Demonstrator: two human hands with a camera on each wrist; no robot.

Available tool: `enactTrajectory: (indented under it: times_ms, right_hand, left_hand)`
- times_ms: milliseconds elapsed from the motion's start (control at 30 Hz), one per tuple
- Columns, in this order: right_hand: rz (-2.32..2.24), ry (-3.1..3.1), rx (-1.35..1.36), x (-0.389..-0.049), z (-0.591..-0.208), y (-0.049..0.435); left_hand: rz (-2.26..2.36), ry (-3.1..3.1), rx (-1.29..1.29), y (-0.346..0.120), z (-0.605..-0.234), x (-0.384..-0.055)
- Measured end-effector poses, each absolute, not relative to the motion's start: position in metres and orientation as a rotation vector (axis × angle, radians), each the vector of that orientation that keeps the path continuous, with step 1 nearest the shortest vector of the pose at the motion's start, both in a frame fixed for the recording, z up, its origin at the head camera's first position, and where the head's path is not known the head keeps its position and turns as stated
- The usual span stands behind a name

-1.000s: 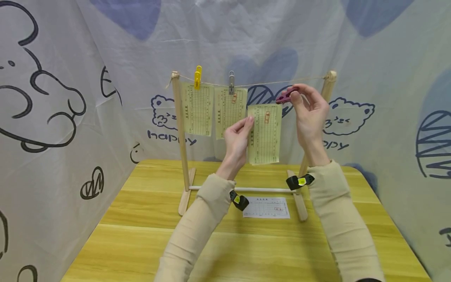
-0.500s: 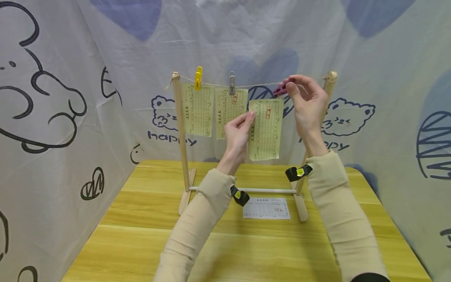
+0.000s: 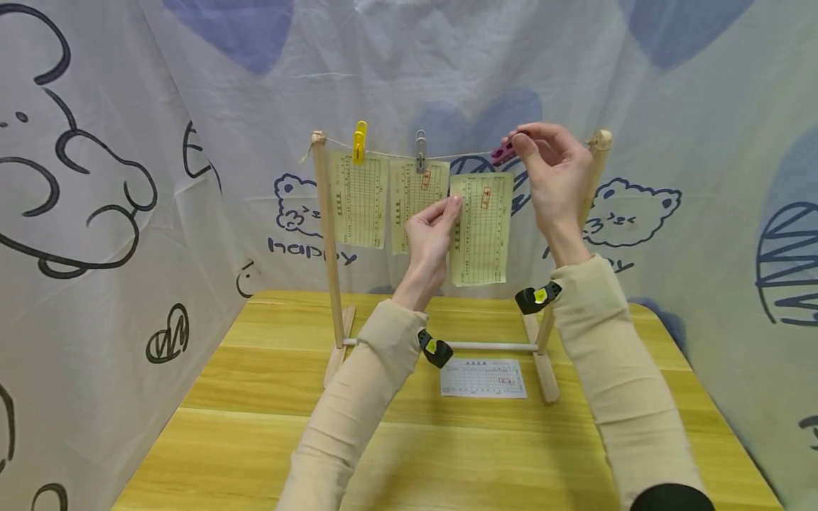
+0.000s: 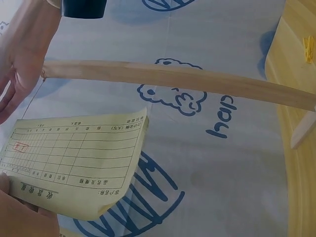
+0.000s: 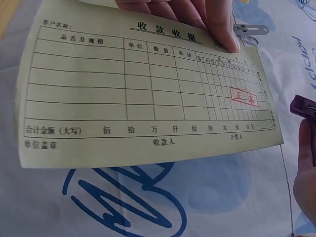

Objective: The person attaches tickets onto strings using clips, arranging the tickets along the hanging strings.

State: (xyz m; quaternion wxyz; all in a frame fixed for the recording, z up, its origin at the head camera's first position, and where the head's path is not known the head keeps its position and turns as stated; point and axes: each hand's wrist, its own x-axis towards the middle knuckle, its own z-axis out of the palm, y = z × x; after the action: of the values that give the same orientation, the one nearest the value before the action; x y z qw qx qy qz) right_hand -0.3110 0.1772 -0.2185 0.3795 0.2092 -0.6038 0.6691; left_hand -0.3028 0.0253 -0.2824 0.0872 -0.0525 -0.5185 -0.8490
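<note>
My left hand [image 3: 431, 238] pinches the left edge of a yellow receipt slip [image 3: 482, 241] between thumb and fingers. The slip hangs upright just below the string [image 3: 465, 155]; a red stamp mark shows on it in the right wrist view. Above its top right corner, my right hand [image 3: 561, 188] pinches a purple clothespin [image 3: 503, 152], whose tip is close to the string. Whether the clothespin touches the string, I cannot tell. To the left, a yellow clothespin [image 3: 360, 143] and a grey clothespin [image 3: 420, 152] hold two more slips [image 3: 361, 202] on the string.
The string runs between two wooden posts [image 3: 331, 248] joined low down by a white rod [image 3: 492, 346]. A white printed slip [image 3: 483, 380] lies on the wooden table [image 3: 447, 454]. Behind hangs a patterned cloth [image 3: 409, 50]. A small yellow item [image 4: 309, 49] lies on the table.
My left hand has raised the receipt slip towards the string. My right hand has moved up and left with the purple clothespin, bringing it near the string.
</note>
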Motion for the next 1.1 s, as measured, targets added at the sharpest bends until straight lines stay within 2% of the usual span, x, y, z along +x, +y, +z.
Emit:
enactTrajectory:
  times_ms: [533,733,1100]
  right_hand:
    - [1.594,-1.497,0.642,-0.327,-0.206,0.171]
    - [1.699,-1.528,0.590,-0.328,-0.199,0.170]
    - [1.577,-1.718,0.456,-0.334,-0.190,0.166]
  left_hand:
    - [-2.515,-1.577,-0.143,0.026,-0.276,-0.309]
    - [-2.502,-1.593,-0.160,0.027,-0.274,-0.309]
    - [-2.492,-1.554,-0.131,0.031,-0.272,-0.312]
